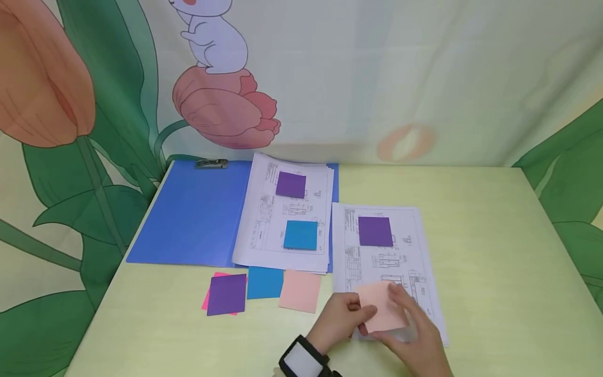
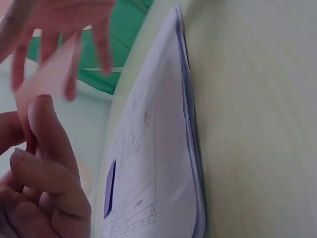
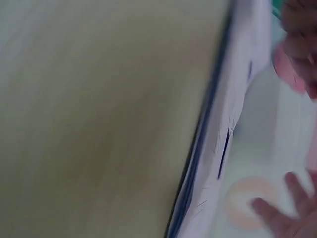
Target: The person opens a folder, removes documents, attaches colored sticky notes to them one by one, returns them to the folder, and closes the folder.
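- Presently, left hand [image 1: 335,318] pinched the pink square [image 1: 379,306] near its left edge;
- right hand [image 1: 421,337] was wide, fingers spread at the square's right side;
- pink square was over the lower part of printed sheets [image 1: 406,215];
- purple square [image 1: 375,231] lay farther up those sheets.

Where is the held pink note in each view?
Head: the held pink note is right of centre, low down.
Left wrist: upper left.
Right wrist: probably the pink sliver at the right edge, mostly cut off.
Shared landmark: the loose printed sheets, in all three.
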`<state>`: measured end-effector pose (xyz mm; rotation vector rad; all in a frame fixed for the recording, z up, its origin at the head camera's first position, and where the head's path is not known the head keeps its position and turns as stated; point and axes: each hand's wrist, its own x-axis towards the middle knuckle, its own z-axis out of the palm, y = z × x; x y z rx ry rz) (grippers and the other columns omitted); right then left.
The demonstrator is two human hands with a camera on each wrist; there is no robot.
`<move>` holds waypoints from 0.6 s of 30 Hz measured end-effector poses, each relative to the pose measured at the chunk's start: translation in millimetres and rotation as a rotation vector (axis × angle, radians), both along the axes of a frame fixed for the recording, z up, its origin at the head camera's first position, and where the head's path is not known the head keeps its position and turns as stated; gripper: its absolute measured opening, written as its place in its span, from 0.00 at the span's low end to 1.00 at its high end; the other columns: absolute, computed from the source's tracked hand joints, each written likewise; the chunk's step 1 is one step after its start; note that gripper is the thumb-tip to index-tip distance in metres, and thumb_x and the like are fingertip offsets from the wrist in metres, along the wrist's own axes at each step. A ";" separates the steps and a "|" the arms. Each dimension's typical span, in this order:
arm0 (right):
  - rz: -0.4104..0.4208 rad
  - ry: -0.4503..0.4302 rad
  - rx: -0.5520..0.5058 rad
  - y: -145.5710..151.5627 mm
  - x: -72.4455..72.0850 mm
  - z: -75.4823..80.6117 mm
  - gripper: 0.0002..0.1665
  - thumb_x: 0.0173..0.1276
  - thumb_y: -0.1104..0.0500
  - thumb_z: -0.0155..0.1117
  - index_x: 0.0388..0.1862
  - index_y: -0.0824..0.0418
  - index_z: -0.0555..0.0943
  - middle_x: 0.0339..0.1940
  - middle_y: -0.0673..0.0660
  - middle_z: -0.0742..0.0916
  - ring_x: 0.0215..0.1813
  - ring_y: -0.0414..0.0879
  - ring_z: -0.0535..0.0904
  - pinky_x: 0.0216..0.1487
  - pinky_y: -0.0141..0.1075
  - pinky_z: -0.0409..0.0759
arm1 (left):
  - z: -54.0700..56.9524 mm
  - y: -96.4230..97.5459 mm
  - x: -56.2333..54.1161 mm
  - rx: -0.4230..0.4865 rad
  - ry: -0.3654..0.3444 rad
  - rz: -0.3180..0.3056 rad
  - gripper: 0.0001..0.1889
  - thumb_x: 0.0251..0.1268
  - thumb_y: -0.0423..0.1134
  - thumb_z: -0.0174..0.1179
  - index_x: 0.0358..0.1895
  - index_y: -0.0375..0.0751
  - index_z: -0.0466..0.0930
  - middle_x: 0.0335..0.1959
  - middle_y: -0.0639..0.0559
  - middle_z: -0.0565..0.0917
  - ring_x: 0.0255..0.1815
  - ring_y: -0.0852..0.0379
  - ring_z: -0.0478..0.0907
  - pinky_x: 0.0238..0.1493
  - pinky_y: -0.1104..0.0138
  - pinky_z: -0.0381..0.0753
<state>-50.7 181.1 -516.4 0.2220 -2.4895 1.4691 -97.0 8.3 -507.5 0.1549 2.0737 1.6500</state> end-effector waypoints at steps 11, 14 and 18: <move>-0.186 -0.665 0.082 60.4 -66.5 -4.1 0.21 0.59 0.50 0.67 0.39 0.68 0.82 0.30 0.55 0.84 0.32 0.46 0.75 0.28 0.33 0.71 | -15.2 21.7 -6.8 -0.742 0.513 -0.239 0.28 0.53 0.56 0.64 0.53 0.44 0.76 0.44 0.55 0.79 0.44 0.60 0.74 0.40 0.69 0.73; -0.177 -0.704 0.124 71.2 -76.9 -10.6 0.24 0.58 0.47 0.68 0.39 0.68 0.82 0.33 0.57 0.84 0.35 0.48 0.74 0.28 0.33 0.69 | -21.2 23.6 -3.5 -1.033 0.711 -0.386 0.40 0.48 0.63 0.63 0.64 0.47 0.67 0.64 0.53 0.68 0.64 0.53 0.63 0.58 0.61 0.68; -0.155 -0.731 0.148 75.3 -81.2 -15.7 0.25 0.56 0.46 0.69 0.38 0.68 0.83 0.35 0.59 0.85 0.36 0.49 0.74 0.28 0.34 0.69 | -23.6 25.8 -1.9 -1.059 0.719 -0.463 0.42 0.44 0.64 0.63 0.65 0.50 0.66 0.67 0.54 0.65 0.66 0.51 0.61 0.60 0.59 0.66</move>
